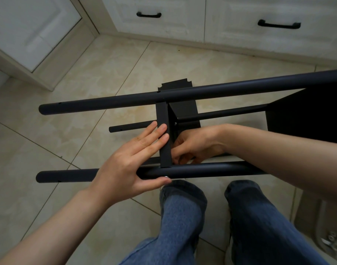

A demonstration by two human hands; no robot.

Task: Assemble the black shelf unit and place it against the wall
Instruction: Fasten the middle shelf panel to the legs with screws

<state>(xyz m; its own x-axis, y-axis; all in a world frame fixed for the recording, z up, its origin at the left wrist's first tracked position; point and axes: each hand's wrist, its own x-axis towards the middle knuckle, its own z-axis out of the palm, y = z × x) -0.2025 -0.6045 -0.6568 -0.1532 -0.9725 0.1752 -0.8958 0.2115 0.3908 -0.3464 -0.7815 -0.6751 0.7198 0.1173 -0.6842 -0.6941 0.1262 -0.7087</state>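
The black shelf unit [183,94] lies on its side over the tiled floor [87,88]. Its long poles run left to right, free ends to the left, and a narrow shelf panel [164,142] crosses between them. The left hand [129,165] is spread, its straight fingers pressed flat on that panel and its thumb under the near pole [211,169]. The right hand [194,146] reaches in between the poles with fingers curled at the panel's near corner; what they pinch, if anything, cannot be told.

No text, label, brand, number or sign can be read on anything here.
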